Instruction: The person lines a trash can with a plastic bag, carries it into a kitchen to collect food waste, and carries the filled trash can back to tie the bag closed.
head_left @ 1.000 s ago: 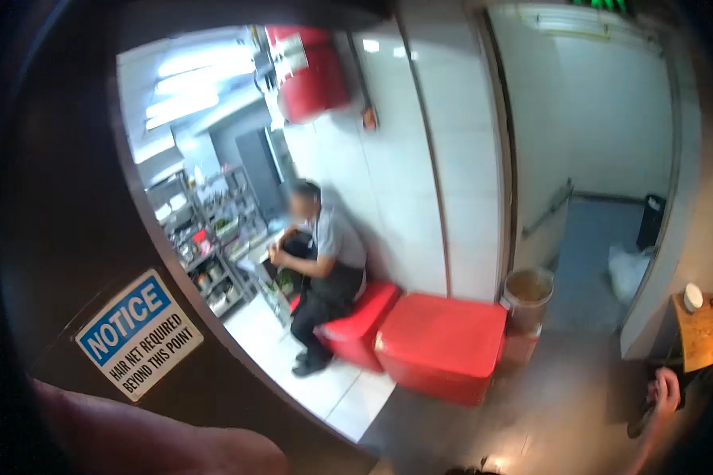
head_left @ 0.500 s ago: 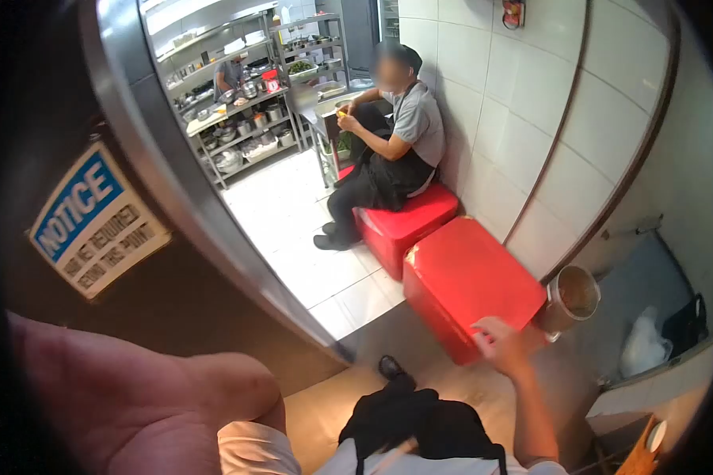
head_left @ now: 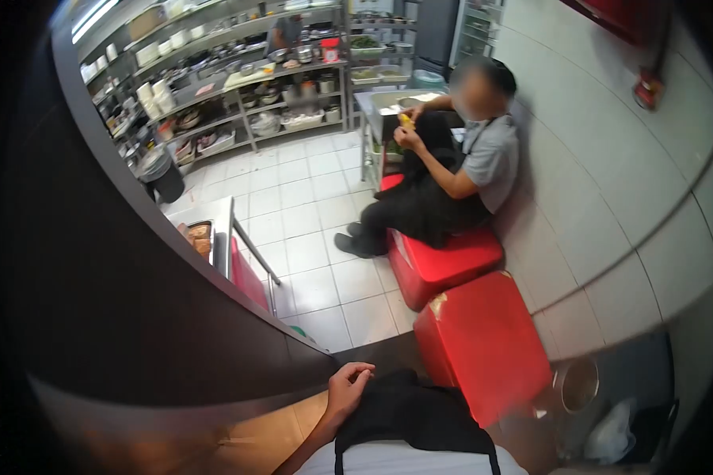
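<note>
My left hand (head_left: 351,388) is low in front of my body, beside the black apron (head_left: 412,416) I wear. Its fingers are loosely curved, with a small gap at the thumb, and I see nothing in them. My right hand is out of view. Ahead and to the right stands a red box (head_left: 487,340) with a worn edge, apart from my left hand. Behind it, a person (head_left: 483,158) sits on another red box (head_left: 448,265), holding a small yellow item (head_left: 406,121) whose kind I cannot make out.
A dark door panel (head_left: 150,261) fills the left side. White floor tiles (head_left: 309,229) lead to metal shelves (head_left: 253,103) stacked with cookware. A counter (head_left: 206,218) with a food tray stands behind the panel. At lower right are a round container (head_left: 577,385) and a white plastic bag (head_left: 612,434).
My view has turned left, showing more of the kitchen. My left hand has dropped from close to the camera to waist height. My right hand has left the view.
</note>
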A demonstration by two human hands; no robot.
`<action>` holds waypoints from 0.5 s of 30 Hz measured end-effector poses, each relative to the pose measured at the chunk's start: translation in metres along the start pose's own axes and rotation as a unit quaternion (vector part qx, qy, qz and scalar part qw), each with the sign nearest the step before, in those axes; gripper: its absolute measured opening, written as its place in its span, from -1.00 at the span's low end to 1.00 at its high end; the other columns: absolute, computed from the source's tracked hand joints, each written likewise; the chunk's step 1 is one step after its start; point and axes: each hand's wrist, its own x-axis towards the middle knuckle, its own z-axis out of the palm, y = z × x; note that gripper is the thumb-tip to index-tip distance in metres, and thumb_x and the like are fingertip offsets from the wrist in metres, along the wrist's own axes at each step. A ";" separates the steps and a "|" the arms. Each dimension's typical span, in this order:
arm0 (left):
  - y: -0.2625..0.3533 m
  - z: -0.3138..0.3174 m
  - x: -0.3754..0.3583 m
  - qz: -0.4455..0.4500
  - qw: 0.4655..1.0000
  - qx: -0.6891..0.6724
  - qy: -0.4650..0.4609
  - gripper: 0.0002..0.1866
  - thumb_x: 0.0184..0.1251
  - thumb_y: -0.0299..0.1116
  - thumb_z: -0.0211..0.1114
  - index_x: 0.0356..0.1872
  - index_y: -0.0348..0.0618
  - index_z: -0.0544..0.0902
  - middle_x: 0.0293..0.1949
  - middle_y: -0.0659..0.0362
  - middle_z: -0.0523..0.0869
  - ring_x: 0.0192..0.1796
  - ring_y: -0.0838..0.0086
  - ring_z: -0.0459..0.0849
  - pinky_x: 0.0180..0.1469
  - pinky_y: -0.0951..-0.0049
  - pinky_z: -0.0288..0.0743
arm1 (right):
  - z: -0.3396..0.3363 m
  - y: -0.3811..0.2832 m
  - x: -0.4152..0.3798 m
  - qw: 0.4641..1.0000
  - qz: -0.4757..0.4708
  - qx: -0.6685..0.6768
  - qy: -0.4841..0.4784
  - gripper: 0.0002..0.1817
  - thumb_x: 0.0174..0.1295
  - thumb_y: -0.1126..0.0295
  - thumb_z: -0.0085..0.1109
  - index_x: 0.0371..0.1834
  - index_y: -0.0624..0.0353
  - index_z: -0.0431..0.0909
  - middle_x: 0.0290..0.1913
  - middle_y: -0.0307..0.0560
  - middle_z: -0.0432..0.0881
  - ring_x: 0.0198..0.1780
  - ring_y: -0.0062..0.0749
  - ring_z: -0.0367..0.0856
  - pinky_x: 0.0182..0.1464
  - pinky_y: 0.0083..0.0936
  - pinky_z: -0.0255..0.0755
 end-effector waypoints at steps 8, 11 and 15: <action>0.059 -0.013 0.122 0.119 0.973 0.152 0.124 -0.87 0.29 -0.50 0.26 -0.19 -0.22 0.71 -0.19 0.07 0.72 -0.21 0.39 0.73 -0.13 0.48 0.58 | -0.064 -0.103 0.213 0.996 -0.070 0.003 -0.058 -0.69 0.30 0.16 0.12 -0.12 0.14 0.67 -0.27 -0.02 0.70 -0.20 -0.26 0.66 -0.18 -0.31 0.51; 0.052 -0.018 0.167 0.077 0.980 0.107 0.151 -0.87 0.28 -0.52 0.26 -0.19 -0.21 0.72 -0.19 0.07 0.72 -0.21 0.37 0.73 -0.13 0.47 0.59 | -0.115 -0.168 0.309 0.970 -0.225 -0.082 -0.048 -0.68 0.33 0.14 0.12 -0.12 0.15 0.68 -0.30 -0.06 0.71 -0.21 -0.33 0.67 -0.19 -0.36 0.52; 0.083 -0.033 0.221 0.059 0.960 0.147 0.233 -0.85 0.29 -0.49 0.25 -0.17 -0.21 0.71 -0.21 0.08 0.72 -0.24 0.38 0.72 -0.17 0.46 0.59 | -0.240 -0.412 0.371 0.931 -0.326 -0.061 -0.149 -0.63 0.35 0.08 0.11 -0.12 0.19 0.66 -0.27 0.02 0.72 -0.18 -0.29 0.68 -0.11 -0.33 0.53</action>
